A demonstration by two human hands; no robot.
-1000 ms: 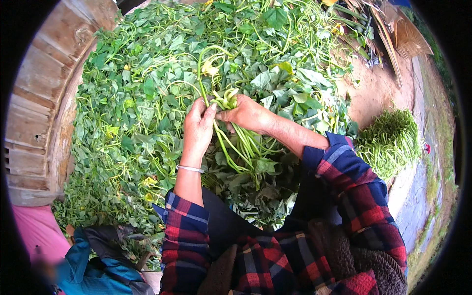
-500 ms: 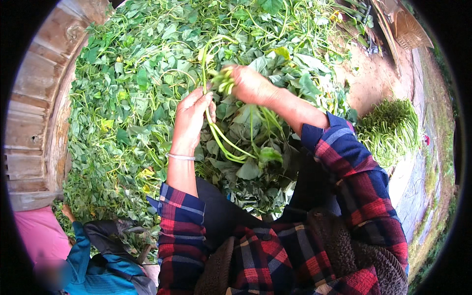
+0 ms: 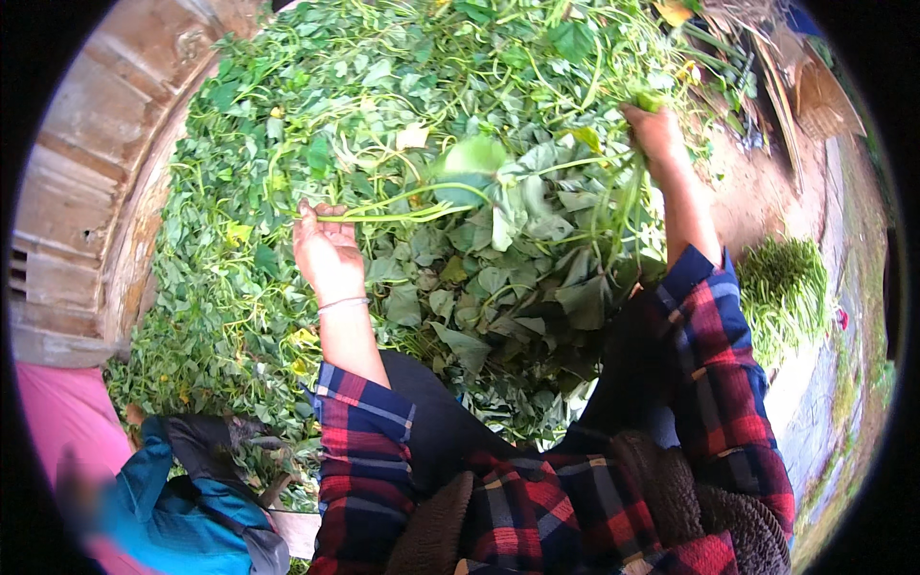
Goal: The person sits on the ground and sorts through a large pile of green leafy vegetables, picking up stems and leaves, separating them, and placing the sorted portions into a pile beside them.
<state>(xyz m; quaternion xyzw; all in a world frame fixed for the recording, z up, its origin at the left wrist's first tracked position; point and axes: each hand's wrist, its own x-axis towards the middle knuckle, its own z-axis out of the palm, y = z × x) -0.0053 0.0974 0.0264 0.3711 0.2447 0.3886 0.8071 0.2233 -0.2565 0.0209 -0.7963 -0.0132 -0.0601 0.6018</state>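
My left hand (image 3: 329, 254) pinches the ends of a few long green vine stems (image 3: 407, 214) between thumb and fingers. Those stems stretch rightward to broad green leaves (image 3: 522, 206). Far to the right, my right hand (image 3: 659, 136) is closed around a bunch of leafy vine stems (image 3: 632, 196), which hang down below the fist, while a green tuft shows above it. Between and beneath both hands spreads a thick heap of leafy vines (image 3: 402, 125). Darker, wilted-looking leaves (image 3: 479, 316) lie close to my knees.
Wooden planks (image 3: 72, 211) border the heap on the left. Stacked cut green stems (image 3: 781, 302) stand at the right, beside a grey paved strip (image 3: 805, 412). A woven basket (image 3: 815, 101) and bare ground (image 3: 767, 201) lie at far right. Another person in teal (image 3: 192, 508) sits at lower left.
My hands have moved apart: the right one went up and to the right with its bunch, the left one slightly left and down. The stems between them are drawn out straighter.
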